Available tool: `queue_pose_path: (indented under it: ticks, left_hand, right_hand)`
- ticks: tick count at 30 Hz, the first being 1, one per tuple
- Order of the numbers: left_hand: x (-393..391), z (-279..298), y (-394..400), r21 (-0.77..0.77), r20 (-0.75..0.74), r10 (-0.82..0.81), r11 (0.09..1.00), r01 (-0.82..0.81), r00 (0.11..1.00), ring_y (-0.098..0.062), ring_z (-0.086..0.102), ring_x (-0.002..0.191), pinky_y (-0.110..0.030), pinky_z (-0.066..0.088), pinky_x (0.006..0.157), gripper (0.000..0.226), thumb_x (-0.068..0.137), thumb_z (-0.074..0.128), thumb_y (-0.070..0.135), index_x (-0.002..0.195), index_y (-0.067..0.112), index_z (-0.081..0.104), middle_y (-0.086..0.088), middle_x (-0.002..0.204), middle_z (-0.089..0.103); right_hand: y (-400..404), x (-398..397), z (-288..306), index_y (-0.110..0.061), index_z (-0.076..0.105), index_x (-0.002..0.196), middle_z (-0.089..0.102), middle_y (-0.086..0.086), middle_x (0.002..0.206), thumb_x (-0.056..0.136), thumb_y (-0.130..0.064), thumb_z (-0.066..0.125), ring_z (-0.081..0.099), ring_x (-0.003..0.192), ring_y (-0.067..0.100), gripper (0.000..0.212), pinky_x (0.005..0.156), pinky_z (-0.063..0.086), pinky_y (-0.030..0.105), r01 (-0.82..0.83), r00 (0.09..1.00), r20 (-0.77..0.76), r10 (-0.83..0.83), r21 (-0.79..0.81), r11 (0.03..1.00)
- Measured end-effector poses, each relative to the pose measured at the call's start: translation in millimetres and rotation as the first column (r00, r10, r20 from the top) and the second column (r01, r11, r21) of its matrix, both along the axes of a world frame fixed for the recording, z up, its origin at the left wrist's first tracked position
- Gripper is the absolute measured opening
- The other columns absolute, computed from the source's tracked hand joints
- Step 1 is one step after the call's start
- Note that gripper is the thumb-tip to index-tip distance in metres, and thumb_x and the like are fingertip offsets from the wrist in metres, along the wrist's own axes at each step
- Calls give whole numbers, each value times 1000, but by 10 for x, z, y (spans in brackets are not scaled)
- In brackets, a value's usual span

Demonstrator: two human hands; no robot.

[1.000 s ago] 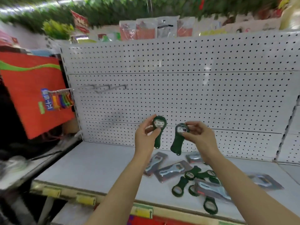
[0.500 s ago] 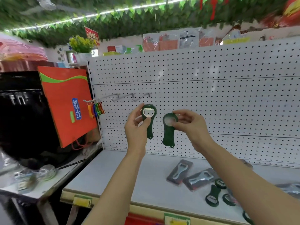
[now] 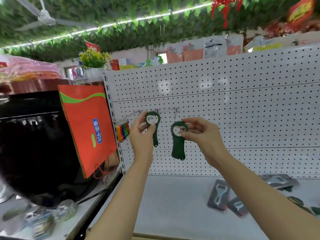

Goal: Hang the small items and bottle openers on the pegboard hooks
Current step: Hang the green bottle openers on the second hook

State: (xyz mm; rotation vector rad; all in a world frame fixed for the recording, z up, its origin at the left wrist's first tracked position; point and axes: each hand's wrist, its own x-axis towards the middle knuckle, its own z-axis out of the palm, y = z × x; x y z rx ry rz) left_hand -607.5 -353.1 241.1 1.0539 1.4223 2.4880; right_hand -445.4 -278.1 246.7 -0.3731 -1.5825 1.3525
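My left hand pinches the round head of a dark green bottle opener, held upright just below a bare metal hook on the white pegboard. My right hand pinches the head of a second green bottle opener, which hangs handle down beside the first. Another bare hook sticks out above and between them. Several coloured key-ring openers hang on the leftmost hook. Packaged bottle openers lie on the shelf at lower right.
The white shelf runs under the pegboard. An orange paper bag hangs at the pegboard's left edge. A black cabinet and a cluttered side table stand to the left. More green openers lie at far right.
Both hands rose with their green openers from just above the shelf to hook height. My view swung up and right, bringing the hooks closer to the openers.
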Motion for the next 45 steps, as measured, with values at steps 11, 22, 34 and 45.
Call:
queue_pose_path:
  ticks: [11,22,34,45]
  left_hand:
    - [-319,-37,251,-67,-55,46,997,-49,997,-13,63,109,-27,53,88,47,86,65,0,113,39,69,3,129,61]
    - [-668,-47,545,-232,-125,-3,972,-27,992,-23,62,108,-46,54,94,40,86,63,6,111,38,68,-5,125,60]
    - [-1025,20,435,-372,-509,-129,924,-82,851,-24,49,132,-33,44,107,61,85,49,-11,137,17,56,-6,143,51]
    - [-1179,35,210,-396,-574,-210,917,-44,791,-7,50,121,-17,41,97,84,76,48,-23,139,33,52,10,138,50]
  right_hand:
    - [-167,-147,5,-15,72,101,71,15,98,75,12,72,70,89,23,38,85,58,31,-44,999,28,44,16,999]
    - [-399,-540,58,-14,72,100,73,10,93,74,7,76,71,85,18,34,74,56,20,13,1000,16,-14,31,999]
    - [-507,-944,238,-17,71,100,73,7,95,74,4,76,71,88,16,34,78,57,21,173,985,-15,-173,58,983]
    - [-334,-1304,90,-28,69,97,73,-2,93,78,0,73,69,88,15,35,86,57,34,406,911,-75,-405,-6,914]
